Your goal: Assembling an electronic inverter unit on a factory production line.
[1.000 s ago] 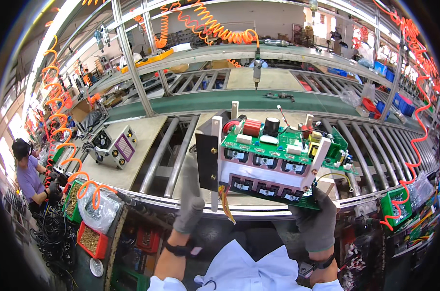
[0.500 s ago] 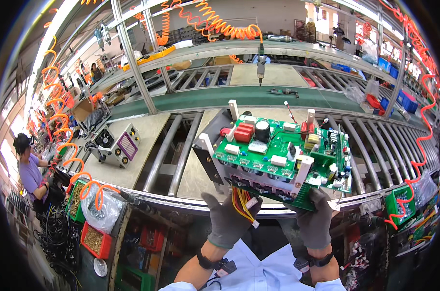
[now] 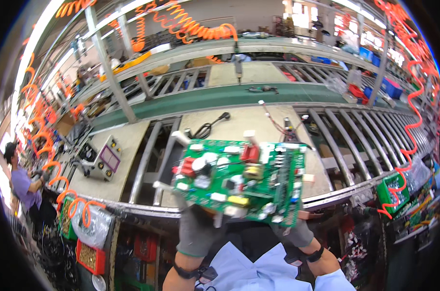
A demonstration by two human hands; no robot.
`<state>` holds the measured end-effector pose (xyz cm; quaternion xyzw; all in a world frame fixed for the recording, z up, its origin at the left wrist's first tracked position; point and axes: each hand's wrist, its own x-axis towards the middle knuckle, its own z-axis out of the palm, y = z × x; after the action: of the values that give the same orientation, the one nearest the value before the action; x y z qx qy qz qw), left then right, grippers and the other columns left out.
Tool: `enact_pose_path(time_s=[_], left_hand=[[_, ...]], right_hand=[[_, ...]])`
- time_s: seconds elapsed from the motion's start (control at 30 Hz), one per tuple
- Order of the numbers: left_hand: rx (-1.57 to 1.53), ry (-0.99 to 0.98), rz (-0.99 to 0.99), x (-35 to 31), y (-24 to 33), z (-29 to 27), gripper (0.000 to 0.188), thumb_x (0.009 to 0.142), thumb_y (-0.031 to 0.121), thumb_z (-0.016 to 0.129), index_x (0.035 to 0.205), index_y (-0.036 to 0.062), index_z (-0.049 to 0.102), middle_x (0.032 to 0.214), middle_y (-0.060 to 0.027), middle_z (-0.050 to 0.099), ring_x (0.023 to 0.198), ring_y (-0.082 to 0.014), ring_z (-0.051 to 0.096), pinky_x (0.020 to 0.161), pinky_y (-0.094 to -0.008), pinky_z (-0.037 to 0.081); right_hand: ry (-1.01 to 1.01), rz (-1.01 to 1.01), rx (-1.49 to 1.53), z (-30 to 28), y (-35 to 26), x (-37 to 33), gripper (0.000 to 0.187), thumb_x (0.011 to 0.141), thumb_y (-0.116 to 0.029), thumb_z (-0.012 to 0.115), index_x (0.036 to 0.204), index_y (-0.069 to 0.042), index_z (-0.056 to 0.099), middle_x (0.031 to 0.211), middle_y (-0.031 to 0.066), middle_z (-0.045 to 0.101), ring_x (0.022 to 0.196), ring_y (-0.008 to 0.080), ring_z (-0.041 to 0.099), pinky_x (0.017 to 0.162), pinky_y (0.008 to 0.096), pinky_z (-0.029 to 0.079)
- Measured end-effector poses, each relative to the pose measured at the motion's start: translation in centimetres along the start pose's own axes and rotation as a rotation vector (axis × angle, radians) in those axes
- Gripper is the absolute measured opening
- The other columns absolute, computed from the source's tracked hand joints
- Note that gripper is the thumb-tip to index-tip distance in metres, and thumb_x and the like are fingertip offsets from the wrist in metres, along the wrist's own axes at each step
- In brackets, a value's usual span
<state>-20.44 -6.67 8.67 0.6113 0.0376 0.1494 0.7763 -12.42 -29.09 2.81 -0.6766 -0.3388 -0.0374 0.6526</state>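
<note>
A green circuit board assembly [image 3: 263,186], set with red, white, black and yellow components, is held up over the near edge of the roller line with its top face tilted toward me. White posts stick out at its corners. Below its left part, my gloved left hand [image 3: 196,233] grips the assembly from underneath. My gloved right hand [image 3: 295,234] closes on its lower right edge. Most fingers of both hands are hidden behind the board. Past it, a coiled black power cord [image 3: 211,126] with a plug and thin red and white wires [image 3: 274,123] lie on a pale board.
A metal-cased unit [image 3: 103,157] sits on the left pale board. Steel rollers [image 3: 348,145] run right. Beyond stretches a green belt [image 3: 191,97], with a hanging screwdriver [image 3: 238,70]. Screw bins [image 3: 90,257] stand lower left, a green bin [image 3: 393,190] right. A co-worker [image 3: 23,182] is far left.
The assembly has come nearer and to the left, tipping so its top face shows more. My hands moved with it. The power cord came into view, and the coloured wires at my left hand are now hidden.
</note>
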Motion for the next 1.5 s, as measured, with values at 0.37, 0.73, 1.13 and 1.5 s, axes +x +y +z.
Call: enact_pose_path(time_s=[0.37, 0.73, 1.13, 1.5], left_hand=[[-0.643, 0.261, 0.301, 1.7, 2.6, -1.0, 0.095, 0.081, 0.043, 0.074, 0.155, 0.0185, 0.02, 0.154, -0.0084, 0.038, 0.135, -0.0279, 0.045, 0.113, -0.0522, 0.037], [0.097, 0.485, 0.479, 0.8, 2.1, -1.0, 0.111, 0.07, 0.022, 0.088, 0.154, 0.0169, 0.015, 0.15, -0.0113, 0.039, 0.134, -0.0275, 0.045, 0.112, -0.047, 0.042], [0.311, 0.419, 0.556, 5.1, 1.2, 3.4, 0.094, 0.078, 0.021, 0.085, 0.15, 0.0156, 0.024, 0.134, -0.0113, 0.046, 0.112, -0.0254, 0.059, 0.095, -0.0425, 0.056], [-0.756, 0.215, 0.112, 5.9, 1.5, 3.3, 0.117, 0.073, 0.012, 0.088, 0.153, 0.0209, 0.004, 0.15, -0.0145, 0.038, 0.134, -0.0279, 0.045, 0.114, -0.047, 0.036]], right_hand=[[-0.355, -0.166, 0.098, -0.3, -4.7, 5.8, 0.051, 0.095, -0.03, 0.067, 0.136, -0.002, 0.053, 0.134, 0.0165, 0.059, 0.118, 0.0249, 0.061, 0.1, 0.0388, 0.049], [-0.053, -0.14, -1.644, -11.0, -6.6, 13.7, 0.097, 0.063, -0.051, 0.084, 0.134, 0.006, 0.051, 0.143, 0.0236, 0.049, 0.138, 0.0379, 0.041, 0.118, 0.0508, 0.027], [-0.709, -0.264, -2.254, -3.8, 5.0, 20.6, 0.049, 0.092, -0.024, 0.053, 0.131, 0.004, 0.06, 0.143, 0.026, 0.052, 0.136, 0.0457, 0.044, 0.113, 0.0702, 0.019], [0.172, 0.198, 0.118, -10.7, 5.1, 20.2, 0.039, 0.106, -0.033, 0.046, 0.085, -0.004, 0.062, 0.11, 0.0147, 0.069, 0.096, 0.0212, 0.063, 0.088, 0.0357, 0.049]])
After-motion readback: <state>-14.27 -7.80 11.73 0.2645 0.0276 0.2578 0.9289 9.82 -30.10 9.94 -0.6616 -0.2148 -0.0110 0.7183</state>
